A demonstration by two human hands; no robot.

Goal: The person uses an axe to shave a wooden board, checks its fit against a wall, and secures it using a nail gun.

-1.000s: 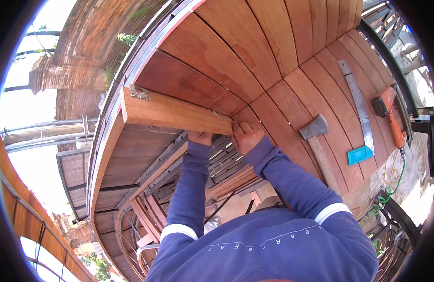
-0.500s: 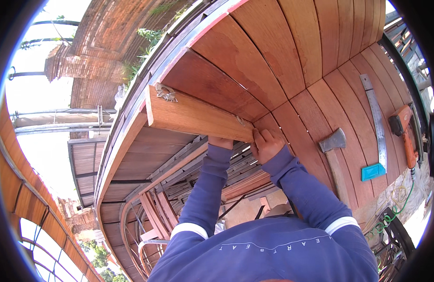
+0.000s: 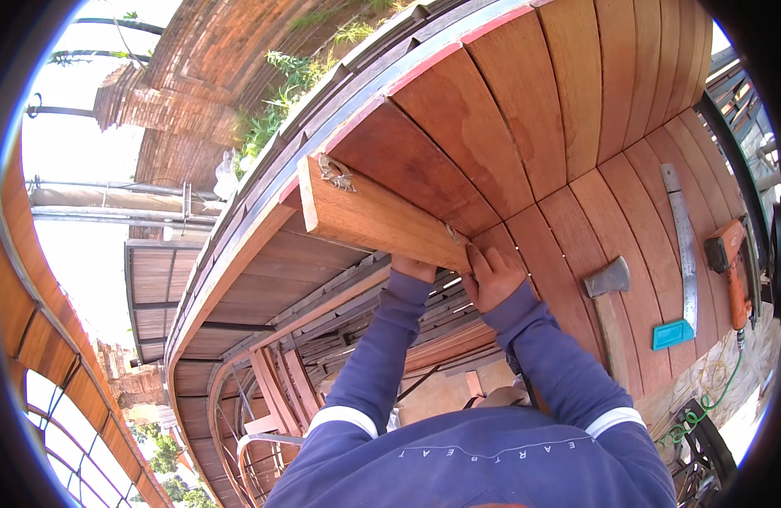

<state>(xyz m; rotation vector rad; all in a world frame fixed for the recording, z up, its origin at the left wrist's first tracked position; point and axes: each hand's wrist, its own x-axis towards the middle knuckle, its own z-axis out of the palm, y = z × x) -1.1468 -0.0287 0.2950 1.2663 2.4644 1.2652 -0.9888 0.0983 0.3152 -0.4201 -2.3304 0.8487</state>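
Observation:
A short, thick wooden board (image 3: 382, 214) lies slantwise along the edge of the curved planked surface. Two twisted metal-looking pieces (image 3: 335, 173) sit at its upper edge, one near each end; I cannot make out what they are. My left hand (image 3: 414, 268) grips the board from below near its right part, its fingers hidden behind the wood. At the board's right end my right hand (image 3: 496, 278) is closed on the corner, with the fingers bent over it.
On the reddish planks (image 3: 568, 233) to the right lie an axe (image 3: 609, 292), a handsaw (image 3: 680, 245) with a teal handle, and an orange air tool (image 3: 729, 262) with a green coiled hose (image 3: 704, 406). Brickwork (image 3: 187, 102) and plants stand beyond the curved edge. Stacked timber (image 3: 280, 381) shows below.
The whole view has shifted, so the surroundings appear farther right and lower. Both hands stay at the board, and the right fingers have moved slightly over its end.

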